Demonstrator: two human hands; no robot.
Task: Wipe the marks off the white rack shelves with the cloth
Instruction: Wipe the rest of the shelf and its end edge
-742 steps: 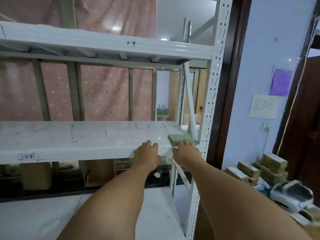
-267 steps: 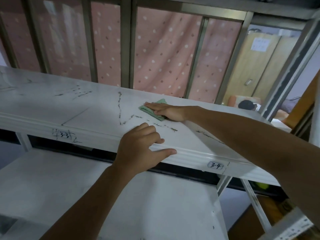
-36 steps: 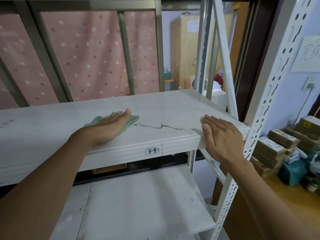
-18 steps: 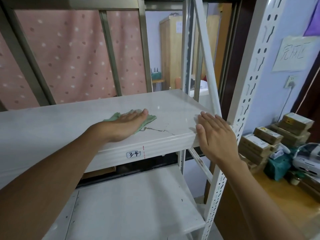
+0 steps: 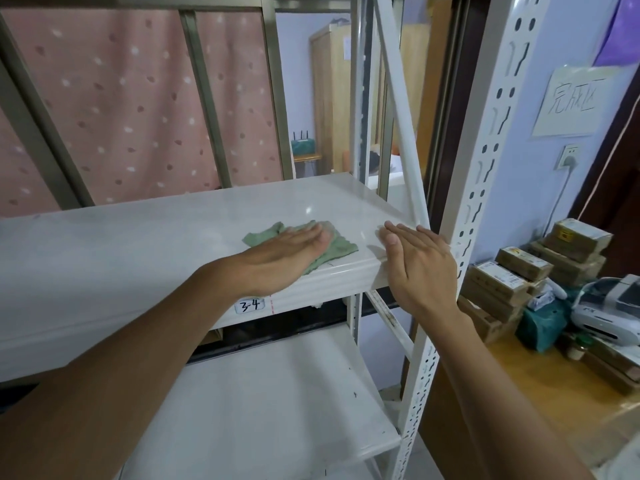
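Note:
A green cloth (image 5: 334, 249) lies flat on the white rack shelf (image 5: 138, 237) labelled 3-4, near its front right corner. My left hand (image 5: 277, 261) presses flat on the cloth, fingers together and pointing right. My right hand (image 5: 417, 268) rests flat and empty on the shelf's front right corner, beside the perforated upright (image 5: 485, 188). A short dark mark shows just under the cloth's front edge; the shelf to the left looks clean. A lower shelf (image 5: 277, 410) carries a few small dark specks.
A white diagonal brace (image 5: 401, 109) crosses behind my right hand. Right of the rack, a wooden table (image 5: 519, 393) holds stacked cardboard boxes (image 5: 512, 275) and a white label printer (image 5: 609, 310). A pink dotted curtain (image 5: 138, 109) hangs behind the rack.
My left hand has slid the cloth to the right along the shelf, over the dark line near the front edge. My right hand stays on the corner.

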